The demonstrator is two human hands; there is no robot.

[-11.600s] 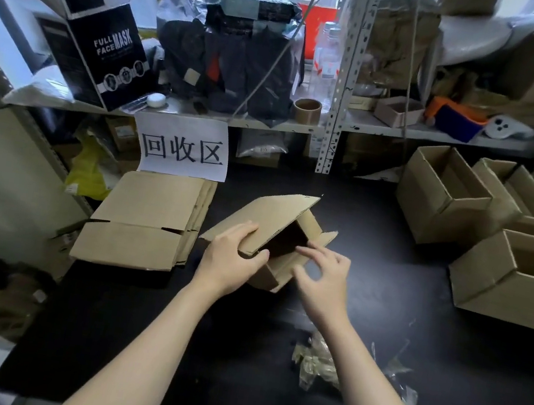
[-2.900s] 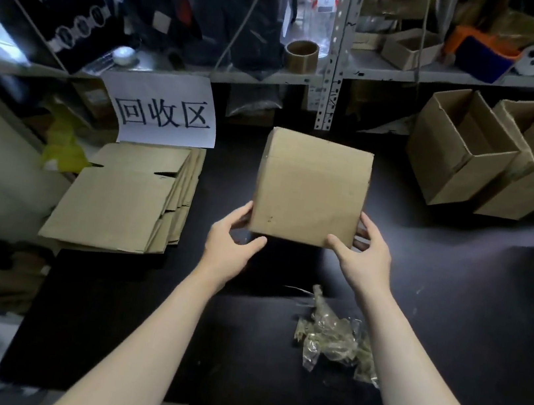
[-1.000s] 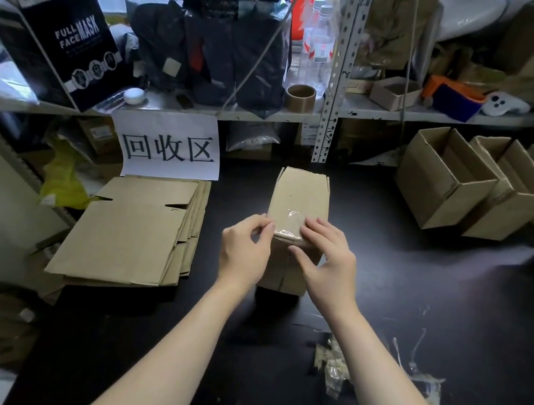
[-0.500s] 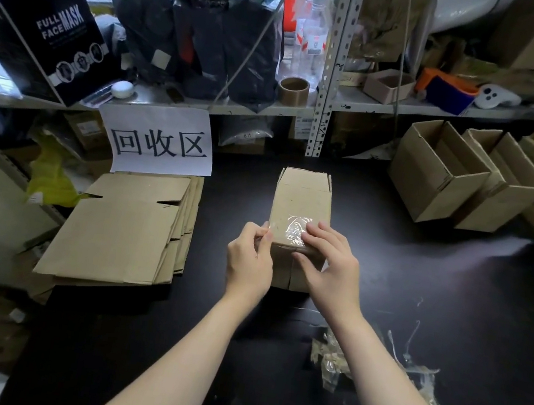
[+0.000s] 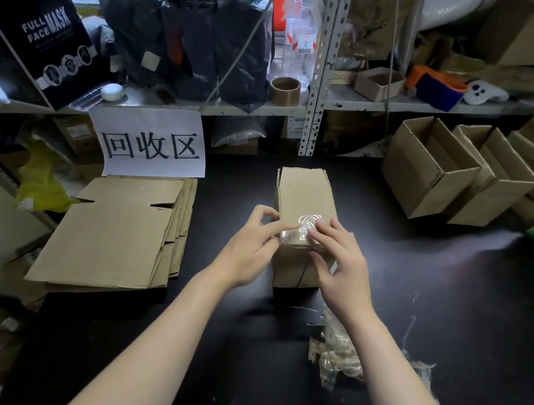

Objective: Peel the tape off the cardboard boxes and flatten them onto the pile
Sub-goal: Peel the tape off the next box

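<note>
A small closed cardboard box (image 5: 305,192) stands on the black table (image 5: 452,299) in front of me. Clear tape (image 5: 303,227) wraps over the box's near top edge. My left hand (image 5: 249,250) is at the box's left side, thumb and forefinger pinching the tape's left end. My right hand (image 5: 339,265) rests its fingertips on the tape's right part, fingers nearly straight. The pile of flattened boxes (image 5: 115,231) lies to the left, below a white paper sign (image 5: 152,147).
Crumpled peeled tape (image 5: 336,355) lies near my right forearm. Two open boxes (image 5: 426,170) (image 5: 497,183) stand at the right, with more stacked behind. A cluttered metal shelf (image 5: 323,72) with a tape roll (image 5: 284,91) runs along the back.
Both hands stay at the taped edge of the upright box. My left fingers have shifted onto the tape's left end. The box has not moved.
</note>
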